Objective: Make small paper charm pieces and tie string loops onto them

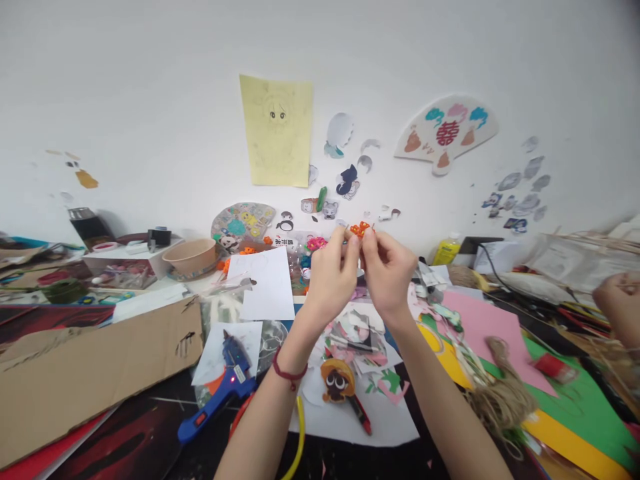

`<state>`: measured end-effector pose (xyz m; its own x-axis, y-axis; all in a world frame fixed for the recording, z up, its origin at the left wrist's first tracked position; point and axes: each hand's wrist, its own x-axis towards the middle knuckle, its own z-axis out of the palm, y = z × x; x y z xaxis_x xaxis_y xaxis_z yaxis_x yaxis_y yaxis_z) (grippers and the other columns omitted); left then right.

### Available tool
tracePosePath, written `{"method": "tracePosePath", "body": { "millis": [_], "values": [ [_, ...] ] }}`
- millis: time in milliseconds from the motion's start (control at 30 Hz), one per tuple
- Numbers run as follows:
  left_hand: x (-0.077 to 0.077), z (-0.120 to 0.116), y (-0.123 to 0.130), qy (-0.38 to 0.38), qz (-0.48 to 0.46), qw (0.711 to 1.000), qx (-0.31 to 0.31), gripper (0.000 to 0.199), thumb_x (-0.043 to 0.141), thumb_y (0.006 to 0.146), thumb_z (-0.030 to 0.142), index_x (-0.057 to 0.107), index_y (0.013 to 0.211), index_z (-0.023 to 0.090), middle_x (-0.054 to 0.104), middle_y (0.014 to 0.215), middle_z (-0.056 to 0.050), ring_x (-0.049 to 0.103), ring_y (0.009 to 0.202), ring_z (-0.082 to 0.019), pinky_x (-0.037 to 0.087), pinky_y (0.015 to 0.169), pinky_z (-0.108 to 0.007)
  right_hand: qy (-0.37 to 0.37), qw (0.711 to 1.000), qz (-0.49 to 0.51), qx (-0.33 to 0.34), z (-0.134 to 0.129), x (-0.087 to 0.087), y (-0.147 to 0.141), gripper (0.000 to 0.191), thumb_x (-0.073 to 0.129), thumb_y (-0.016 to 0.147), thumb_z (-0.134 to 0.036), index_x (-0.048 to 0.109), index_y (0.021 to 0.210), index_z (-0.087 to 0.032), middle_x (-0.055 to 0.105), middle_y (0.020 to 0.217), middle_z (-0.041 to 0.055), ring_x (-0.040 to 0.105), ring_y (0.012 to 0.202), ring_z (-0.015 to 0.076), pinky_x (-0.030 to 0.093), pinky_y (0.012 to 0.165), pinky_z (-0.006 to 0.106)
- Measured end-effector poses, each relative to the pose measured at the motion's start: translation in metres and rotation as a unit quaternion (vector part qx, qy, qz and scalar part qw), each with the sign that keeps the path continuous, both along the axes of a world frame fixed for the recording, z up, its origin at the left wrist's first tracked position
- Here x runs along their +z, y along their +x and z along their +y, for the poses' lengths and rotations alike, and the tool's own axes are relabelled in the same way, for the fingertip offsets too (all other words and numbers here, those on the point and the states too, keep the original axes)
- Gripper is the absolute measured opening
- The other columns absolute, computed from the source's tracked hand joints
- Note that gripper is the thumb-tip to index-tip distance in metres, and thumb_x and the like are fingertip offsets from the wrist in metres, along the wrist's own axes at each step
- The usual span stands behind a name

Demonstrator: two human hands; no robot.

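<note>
Both hands are raised near the middle of the view, close together. A small orange piece (360, 229) with yellow spots is pinched between them. My left hand (333, 273) grips its left side between thumb and finger, and a red cord circles that wrist. On the piece's right side, my right hand (387, 270) holds it with bent fingers. Below the hands lie paper scraps (355, 333) and a cartoon figure with a yellow hat (337, 381) on white paper.
A blue glue gun (230, 380) with a lit red light lies left of my left forearm, beside cardboard (100, 373). Twine (503, 397) and coloured paper (575, 407) lie right. Another person's hand (620, 307) is at the right edge.
</note>
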<state>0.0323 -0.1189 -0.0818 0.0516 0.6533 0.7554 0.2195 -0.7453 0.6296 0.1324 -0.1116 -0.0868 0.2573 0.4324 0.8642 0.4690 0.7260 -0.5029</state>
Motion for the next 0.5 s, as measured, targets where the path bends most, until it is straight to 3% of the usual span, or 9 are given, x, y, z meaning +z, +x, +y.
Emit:
{"method": "tracePosePath", "body": {
  "millis": [233, 400, 500],
  "values": [
    [0.0, 0.0, -0.004, 0.012, -0.024, 0.999, -0.028, 0.024, 0.043, 0.099, 0.034, 0.044, 0.079, 0.021, 0.041, 0.057, 0.007, 0.036, 0.046, -0.007, 0.027, 0.046, -0.022, -0.081, 0.98, 0.098, 0.152, -0.002, 0.005, 0.0, 0.042, 0.056, 0.091, -0.049, 0.053, 0.062, -0.019, 0.044, 0.048, -0.0045, 0.039, 0.039, 0.0074, 0.031, 0.038, 0.022],
    [0.001, -0.002, -0.004, 0.019, -0.031, 0.999, -0.04, 0.023, 0.042, 0.1, 0.033, 0.045, 0.081, 0.021, 0.054, 0.059, 0.006, 0.048, 0.048, -0.007, 0.037, 0.051, -0.021, -0.153, 0.933, 0.096, 0.31, 0.001, 0.009, 0.005, 0.044, 0.055, 0.091, -0.051, 0.053, 0.062, -0.018, 0.047, 0.047, -0.0044, 0.042, 0.037, 0.0073, 0.031, 0.036, 0.022],
    [0.002, -0.002, -0.005, 0.02, -0.032, 0.999, -0.026, 0.022, 0.043, 0.1, 0.033, 0.046, 0.081, 0.021, 0.055, 0.057, 0.006, 0.051, 0.049, -0.008, 0.038, 0.053, -0.021, -0.175, 0.915, 0.081, 0.355, 0.002, 0.012, 0.011, 0.045, 0.055, 0.091, -0.052, 0.054, 0.062, -0.018, 0.051, 0.05, -0.0033, 0.048, 0.04, 0.0084, 0.039, 0.04, 0.022]
  ]
}}
